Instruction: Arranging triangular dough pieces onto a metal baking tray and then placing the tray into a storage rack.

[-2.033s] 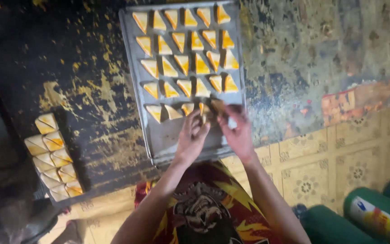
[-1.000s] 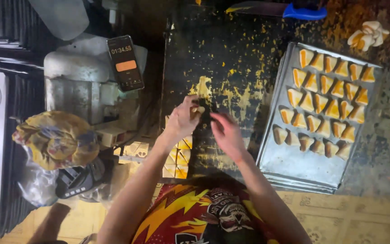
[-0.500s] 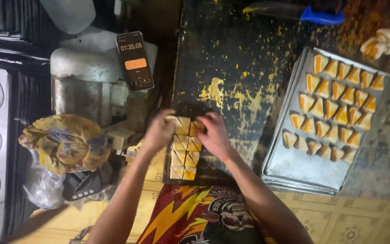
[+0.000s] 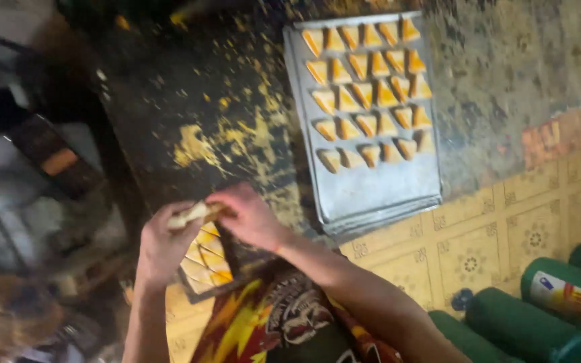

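Both hands meet at about seven o'clock in the head view, and between them sits one pale triangular pastry piece [image 4: 193, 214]: the left hand [image 4: 163, 245] has its grip pinching one end, the right hand [image 4: 250, 216] has its fingers closed on the other, lifted just above the small dark board [image 4: 226, 254] that carries a stack of cut triangles [image 4: 203, 259]. Up at one o'clock lies the metal baking tray [image 4: 371, 191] on the dark, crumb-spattered worktop [image 4: 189, 101], and the score there looks good: five rows of filled triangles [image 4: 366, 87] line its upper part, orange filling showing, each piece close beside the next. The bottom strip of the tray, nearest the person, is bare metal, so there appears to be room for a further row or so. By this reading the job is well past halfway, with the stack on the board and the piece in hand left to lay down. Green cylinders [image 4: 539, 316] lie on the patterned floor at four o'clock, well apart from the work.
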